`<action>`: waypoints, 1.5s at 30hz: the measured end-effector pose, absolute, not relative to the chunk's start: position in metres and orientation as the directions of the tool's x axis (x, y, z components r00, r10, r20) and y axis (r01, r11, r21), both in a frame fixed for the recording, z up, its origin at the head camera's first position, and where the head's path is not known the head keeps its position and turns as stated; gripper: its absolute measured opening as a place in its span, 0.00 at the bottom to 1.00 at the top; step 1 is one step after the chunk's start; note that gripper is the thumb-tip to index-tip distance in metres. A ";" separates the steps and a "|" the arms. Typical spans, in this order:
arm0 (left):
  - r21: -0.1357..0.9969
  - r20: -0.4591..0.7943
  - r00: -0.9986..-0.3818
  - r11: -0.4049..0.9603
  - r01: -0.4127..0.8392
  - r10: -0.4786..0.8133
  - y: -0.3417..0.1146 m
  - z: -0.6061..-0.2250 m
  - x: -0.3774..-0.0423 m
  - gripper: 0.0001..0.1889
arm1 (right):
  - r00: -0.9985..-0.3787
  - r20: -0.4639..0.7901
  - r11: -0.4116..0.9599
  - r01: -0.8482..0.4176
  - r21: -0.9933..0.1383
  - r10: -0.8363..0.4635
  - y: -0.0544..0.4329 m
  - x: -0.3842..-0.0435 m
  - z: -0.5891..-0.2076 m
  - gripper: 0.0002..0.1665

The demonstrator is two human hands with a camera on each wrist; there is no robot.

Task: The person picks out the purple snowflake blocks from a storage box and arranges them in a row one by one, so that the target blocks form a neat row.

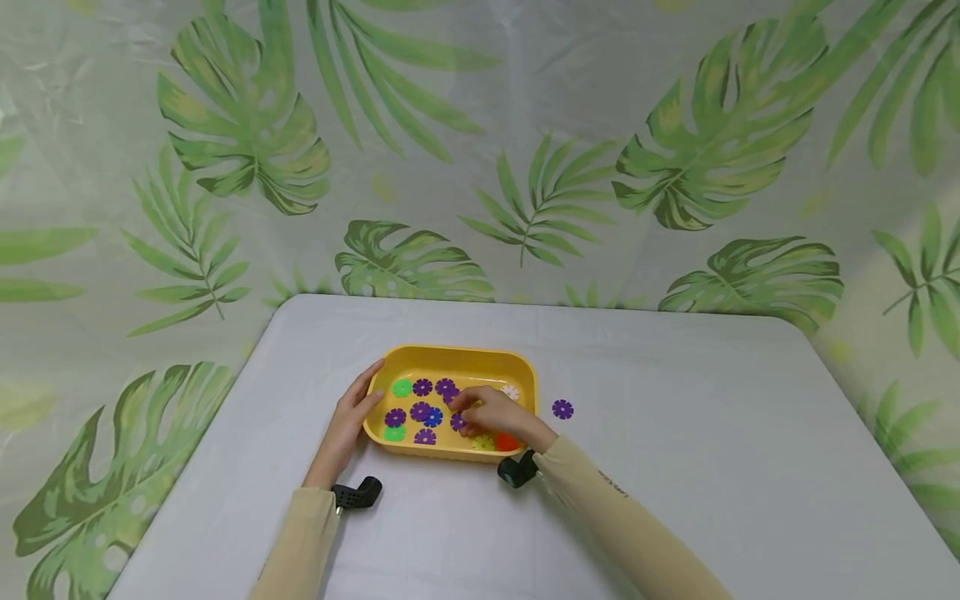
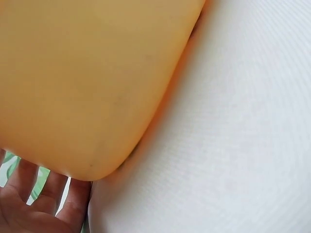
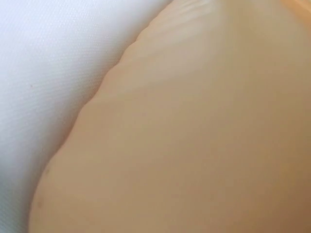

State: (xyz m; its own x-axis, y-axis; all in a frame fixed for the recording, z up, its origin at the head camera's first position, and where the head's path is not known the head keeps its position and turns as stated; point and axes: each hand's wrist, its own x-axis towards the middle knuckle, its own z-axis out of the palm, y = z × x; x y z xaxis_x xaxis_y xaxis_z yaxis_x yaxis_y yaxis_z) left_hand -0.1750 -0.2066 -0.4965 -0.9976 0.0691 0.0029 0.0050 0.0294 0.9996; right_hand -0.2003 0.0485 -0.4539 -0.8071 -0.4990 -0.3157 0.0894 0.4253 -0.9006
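A yellow plastic tray [image 1: 450, 357] with rounded corners holds several flower-shaped plastic discs, mostly purple. My left hand [image 1: 351, 417] grips the tray's left end, thumb over the rim and fingers along the outer wall. In the left wrist view, fingers [image 2: 48, 204] show against the tray's outside [image 2: 97, 87]. My right hand [image 1: 491, 414] reaches down into the tray from the right, fingers bent. Its fingertips are right at a purple disc [image 1: 458, 422]; I cannot tell whether they pinch it. The right wrist view shows only the tray's ribbed outer wall [image 3: 184, 136], close up.
One purple disc [image 1: 562, 409] lies on the white-covered table [image 1: 675, 467], right of the tray. Inside the tray are also green discs [image 1: 402, 387], a blue disc [image 1: 432, 417], a white disc [image 1: 510, 391], a yellow disc [image 1: 483, 442] and a red piece [image 1: 507, 442]. A leaf-print curtain [image 1: 555, 100] hangs behind.
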 end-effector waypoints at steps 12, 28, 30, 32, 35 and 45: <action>0.999 0.000 -0.997 0.036 0.003 0.071 -0.205 -0.495 -0.177 0.25 | -0.833 -0.304 0.497 0.041 -0.867 -0.462 0.047 -0.201 -0.457 0.04; 0.999 -0.001 -0.998 0.038 0.001 0.063 -0.203 -0.495 -0.174 0.25 | -0.875 -0.144 0.298 0.000 -0.955 -0.462 0.123 -0.207 -0.427 0.13; 0.999 0.001 -0.998 0.033 0.003 0.063 -0.204 -0.495 -0.174 0.25 | -0.895 -0.147 0.307 0.012 -0.952 -0.420 0.142 -0.209 -0.428 0.15; 1.000 0.005 -0.998 0.027 0.007 0.062 -0.204 -0.496 -0.174 0.25 | -0.916 -0.150 0.317 0.026 -0.948 -0.373 0.161 -0.210 -0.431 0.15; 1.000 0.006 -0.998 0.025 0.007 0.063 -0.205 -0.495 -0.173 0.25 | -0.935 -0.166 0.324 0.058 -0.944 -0.315 0.187 -0.210 -0.438 0.15; 1.000 -0.018 -0.997 0.005 -0.018 0.076 -0.201 -0.478 -0.167 0.26 | -0.946 -0.217 0.373 0.116 -0.921 -0.241 0.233 -0.203 -0.466 0.15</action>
